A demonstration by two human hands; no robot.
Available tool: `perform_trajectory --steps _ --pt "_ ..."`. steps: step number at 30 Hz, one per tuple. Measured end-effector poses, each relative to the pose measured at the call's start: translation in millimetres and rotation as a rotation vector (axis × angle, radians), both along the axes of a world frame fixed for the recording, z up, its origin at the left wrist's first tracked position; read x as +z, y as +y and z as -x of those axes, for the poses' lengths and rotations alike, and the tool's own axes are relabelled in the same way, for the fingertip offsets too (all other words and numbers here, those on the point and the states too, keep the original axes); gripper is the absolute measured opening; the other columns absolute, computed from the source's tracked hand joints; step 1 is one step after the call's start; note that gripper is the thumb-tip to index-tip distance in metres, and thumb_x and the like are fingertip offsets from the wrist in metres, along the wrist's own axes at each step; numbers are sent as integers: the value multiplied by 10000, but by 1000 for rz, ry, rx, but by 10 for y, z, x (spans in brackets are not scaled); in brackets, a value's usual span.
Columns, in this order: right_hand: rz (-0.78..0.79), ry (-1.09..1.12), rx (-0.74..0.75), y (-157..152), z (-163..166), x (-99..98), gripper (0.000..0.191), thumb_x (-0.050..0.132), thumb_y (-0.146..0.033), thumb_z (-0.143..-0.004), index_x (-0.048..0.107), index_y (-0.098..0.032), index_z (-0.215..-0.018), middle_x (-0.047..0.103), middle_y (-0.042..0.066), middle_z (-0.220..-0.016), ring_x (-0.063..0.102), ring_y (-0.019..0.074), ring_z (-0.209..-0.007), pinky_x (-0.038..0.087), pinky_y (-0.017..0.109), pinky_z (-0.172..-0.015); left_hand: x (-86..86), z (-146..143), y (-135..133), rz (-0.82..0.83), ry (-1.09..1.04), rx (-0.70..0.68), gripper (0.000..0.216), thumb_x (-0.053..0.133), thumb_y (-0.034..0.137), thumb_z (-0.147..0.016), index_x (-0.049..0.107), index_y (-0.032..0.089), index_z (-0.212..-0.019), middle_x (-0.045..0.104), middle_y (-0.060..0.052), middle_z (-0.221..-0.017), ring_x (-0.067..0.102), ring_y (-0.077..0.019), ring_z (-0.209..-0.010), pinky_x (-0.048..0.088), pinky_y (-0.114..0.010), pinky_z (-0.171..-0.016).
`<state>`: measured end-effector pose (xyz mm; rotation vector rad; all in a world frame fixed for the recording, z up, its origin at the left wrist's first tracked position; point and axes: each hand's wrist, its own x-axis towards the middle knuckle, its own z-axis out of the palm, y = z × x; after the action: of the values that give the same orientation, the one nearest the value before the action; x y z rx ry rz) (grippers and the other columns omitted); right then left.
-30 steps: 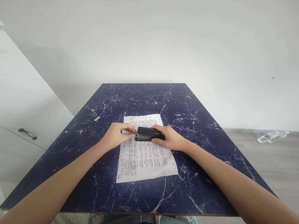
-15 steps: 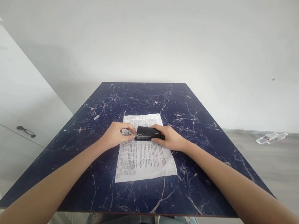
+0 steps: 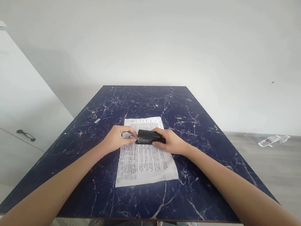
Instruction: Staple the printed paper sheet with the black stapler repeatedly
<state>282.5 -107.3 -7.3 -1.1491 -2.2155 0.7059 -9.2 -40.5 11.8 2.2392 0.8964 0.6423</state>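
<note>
No change since before: my right hand (image 3: 171, 142) fingers still grip the stapler (image 3: 149, 136) on the paper (image 3: 145, 161), mid-table (image 3: 141, 97). My left hand (image 3: 115, 138) fingers pinch its metal front end.

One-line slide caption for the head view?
Left hand and right hand on a black stapler atop a printed sheet on a dark marbled table.

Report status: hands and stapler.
Right hand grips stapler. Left hand at its front end. Stapler sits on printed sheet. Small silver strip lies apart, left.
</note>
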Motion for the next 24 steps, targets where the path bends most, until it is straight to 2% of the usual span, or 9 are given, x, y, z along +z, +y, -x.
perform_trajectory --steps 9,24 --pt "-5 -10 -9 0 1 7 298 658 -315 -948 611 -197 -1218 713 38 -958 649 178 -786 460 295 -692 -51 9 39 98 -86 -34 117 780 289 -846 781 227 -946 792 -67 -991 748 -225 -931 603 -424 -918" --pt "13 -10 -10 -9 -1 11 302 649 -321 -955 605 -198 -1228 713 38 -958 648 177 -786 452 292 -685 20 6 -8 -77 5 -36 61 777 268 -852 807 250 -902 804 -34 -922 728 -204 -829 582 -396 -901"
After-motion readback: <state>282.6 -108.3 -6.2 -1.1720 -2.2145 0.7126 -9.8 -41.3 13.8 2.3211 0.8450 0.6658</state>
